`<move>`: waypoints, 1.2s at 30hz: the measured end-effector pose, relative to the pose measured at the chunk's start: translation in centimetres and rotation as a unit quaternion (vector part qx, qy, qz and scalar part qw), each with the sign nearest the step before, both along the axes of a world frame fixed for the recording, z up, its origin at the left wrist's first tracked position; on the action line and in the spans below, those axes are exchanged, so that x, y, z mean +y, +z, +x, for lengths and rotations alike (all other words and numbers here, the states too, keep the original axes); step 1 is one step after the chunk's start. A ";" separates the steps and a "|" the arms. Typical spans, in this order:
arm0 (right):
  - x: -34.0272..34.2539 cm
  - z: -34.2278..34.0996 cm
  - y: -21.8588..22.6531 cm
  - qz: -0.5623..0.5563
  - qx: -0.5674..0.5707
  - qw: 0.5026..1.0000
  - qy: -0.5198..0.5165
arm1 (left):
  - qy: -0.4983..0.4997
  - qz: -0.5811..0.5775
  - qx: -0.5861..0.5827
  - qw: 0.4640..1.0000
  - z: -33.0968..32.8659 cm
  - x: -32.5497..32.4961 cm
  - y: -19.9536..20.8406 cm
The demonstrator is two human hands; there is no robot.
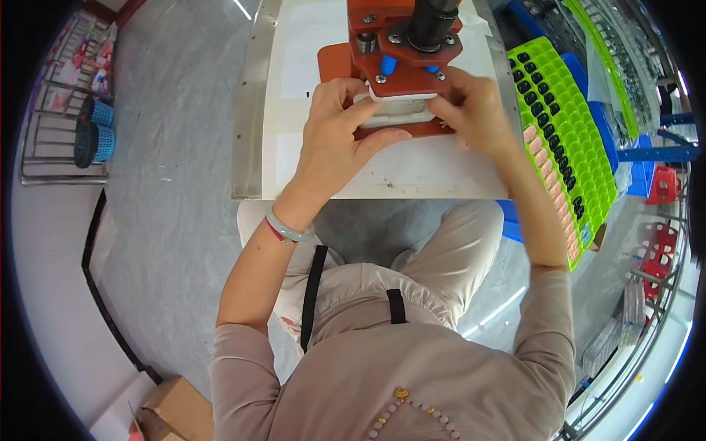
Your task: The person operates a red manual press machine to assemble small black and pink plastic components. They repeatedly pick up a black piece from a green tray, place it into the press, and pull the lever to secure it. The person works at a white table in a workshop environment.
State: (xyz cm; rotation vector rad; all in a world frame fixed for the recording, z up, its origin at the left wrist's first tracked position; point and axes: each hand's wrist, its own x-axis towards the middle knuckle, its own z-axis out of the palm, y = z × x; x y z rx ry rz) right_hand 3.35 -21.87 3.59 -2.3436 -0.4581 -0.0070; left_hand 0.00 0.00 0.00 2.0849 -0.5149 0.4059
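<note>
A hand press (pixel 408 55) with orange-red plates, a black ram and blue fittings stands at the far side of the table. Beneath its upper plate is a pale, partly see-through plastic piece (pixel 401 112) with a white rim, above the orange base. My left hand (pixel 327 140) has its fingers curled at the left end of this piece, the thumb stretched along the near side. At the opposite end, the bent fingers and thumb of my right hand (pixel 474 114) grip it. The press plate hides part of the piece and some of my fingertips.
The press stands on a white-topped table (pixel 294 176) with a metal edge. To the right leans a bright green tray (pixel 566 140) with rows of black and pinkish small parts. Blue bins, red stools (pixel 664 185) and a wire rack (pixel 66 140) with blue baskets stand around; a cardboard box (pixel 176 408) sits lower left.
</note>
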 end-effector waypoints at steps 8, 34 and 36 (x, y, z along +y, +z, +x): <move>-0.1 1.4 -1.4 0.157 -0.122 0.970 -0.139 | 0.004 0.056 -0.042 0.998 0.8 0.4 -0.1; -0.7 0.2 0.0 0.117 -0.028 0.992 0.035 | 0.028 -0.039 0.026 0.999 1.2 0.8 0.5; -0.2 -0.4 1.4 0.082 0.006 0.996 0.021 | 0.024 -0.043 0.026 0.998 1.2 0.7 0.9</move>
